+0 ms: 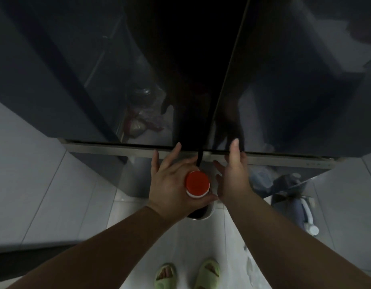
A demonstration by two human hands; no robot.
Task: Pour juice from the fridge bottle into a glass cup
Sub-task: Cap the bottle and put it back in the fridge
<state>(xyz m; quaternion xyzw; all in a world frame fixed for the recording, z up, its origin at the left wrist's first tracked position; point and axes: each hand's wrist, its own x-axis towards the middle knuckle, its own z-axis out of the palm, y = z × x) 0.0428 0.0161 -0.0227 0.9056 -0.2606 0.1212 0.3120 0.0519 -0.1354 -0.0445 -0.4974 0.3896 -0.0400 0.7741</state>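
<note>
head view, looking down. the left hand (170,182) grips a dark juice bottle (197,185) with a round orange-red cap by its neck. the thumb curls round the near side under the cap, while the other fingers reach forward, spread, toward the lower edge of a glossy dark double-door refrigerator (284,90), whose doors appear shut. the bottle is held upright, long axis roughly vertical and aimed at the camera, cap uppermost, between the two hands and below the door seam. the right hand (234,180) is empty, fingers straight and relaxed, fingertips at the right door's lower edge, palm just beside the bottle on its right. being free and nearest the cap, it would likely do the unscrewing. no glass cup is in view, so pouring is judged not yet begun. pale green slippers (207,272) stand on a pale tiled floor (180,236).
</note>
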